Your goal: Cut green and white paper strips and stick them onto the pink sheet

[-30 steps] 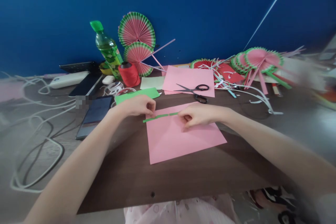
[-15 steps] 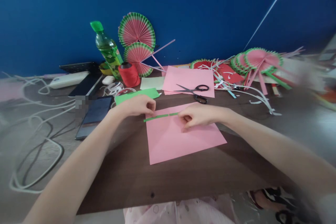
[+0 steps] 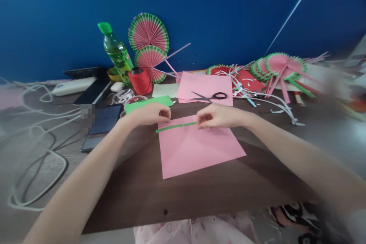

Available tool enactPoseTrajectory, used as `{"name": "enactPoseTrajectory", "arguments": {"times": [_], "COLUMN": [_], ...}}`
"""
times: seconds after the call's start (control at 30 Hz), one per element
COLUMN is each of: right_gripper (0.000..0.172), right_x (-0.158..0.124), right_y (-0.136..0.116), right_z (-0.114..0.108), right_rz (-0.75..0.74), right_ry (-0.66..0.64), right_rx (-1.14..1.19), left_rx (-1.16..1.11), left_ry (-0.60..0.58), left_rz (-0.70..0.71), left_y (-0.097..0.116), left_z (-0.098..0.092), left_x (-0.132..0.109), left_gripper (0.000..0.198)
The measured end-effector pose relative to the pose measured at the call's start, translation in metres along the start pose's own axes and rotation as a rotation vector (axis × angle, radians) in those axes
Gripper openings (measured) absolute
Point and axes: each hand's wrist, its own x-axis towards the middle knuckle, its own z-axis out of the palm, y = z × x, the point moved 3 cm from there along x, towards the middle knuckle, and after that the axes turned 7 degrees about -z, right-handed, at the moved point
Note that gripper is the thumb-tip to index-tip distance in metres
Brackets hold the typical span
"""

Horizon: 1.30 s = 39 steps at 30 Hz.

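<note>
A pink sheet of paper (image 3: 194, 152) lies flat on the dark table, slightly askew. Across its far part runs a narrow green paper strip (image 3: 173, 126), with a small pink gap or mark near its middle. My left hand (image 3: 151, 115) is closed, its fingertips curled down at the sheet's far left edge, just beyond the strip. My right hand (image 3: 221, 115) has thumb and fingers pinched together at the strip's right part, hiding that end. Beyond my right hand, black-handled scissors (image 3: 204, 98) rest on another pink sheet (image 3: 188, 84), one handle loop hidden by the hand.
Green paper (image 3: 148, 103), a red thread spool (image 3: 140, 81) and a green bottle (image 3: 117, 55) stand back left. Pleated paper fans (image 3: 150, 32) lean on the blue wall; more fans (image 3: 284, 66) lie right. A phone (image 3: 104, 126) and white cables (image 3: 54, 175) are left.
My right hand has shifted slightly away from me, its fingers lifting from the middle of the sheet to the strip. It now covers one scissor loop. My left hand has barely moved.
</note>
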Motion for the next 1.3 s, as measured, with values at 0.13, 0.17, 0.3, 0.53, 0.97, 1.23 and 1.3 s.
{"name": "enactPoseTrajectory", "arguments": {"times": [0.13,0.17,0.3,0.53,0.97,1.23,1.3], "right_gripper": [0.020,0.021,0.021,0.019,0.029,0.028,0.030], "right_x": [0.002,0.004,0.008,0.011,0.010,0.011,0.012], "right_y": [0.017,0.022,0.040,0.049,0.050,0.051,0.051], "right_z": [-0.013,-0.014,-0.014,-0.008,-0.010,-0.009,-0.008], "right_rz": [0.056,0.061,0.060,0.103,0.081,0.069,0.059], "right_ry": [0.307,0.353,0.408,0.273,0.141,0.129,0.127], "right_rx": [0.082,0.100,0.108,0.151,0.128,0.131,0.122], "left_rx": [-0.162,-0.184,-0.169,-0.165,-0.137,-0.123,-0.124], "left_ry": [-0.003,0.015,0.063,0.041,0.037,0.037,0.042], "left_rz": [0.036,0.030,0.016,0.047,0.063,0.063,0.071], "left_y": [0.013,0.015,0.017,0.016,0.017,0.017,0.017], "left_z": [0.009,0.012,0.019,0.023,0.023,0.024,0.024], "left_x": [0.002,0.003,0.008,0.012,0.014,0.014,0.015], "left_gripper": [0.015,0.015,0.015,0.014,0.014,0.014,0.014]}}
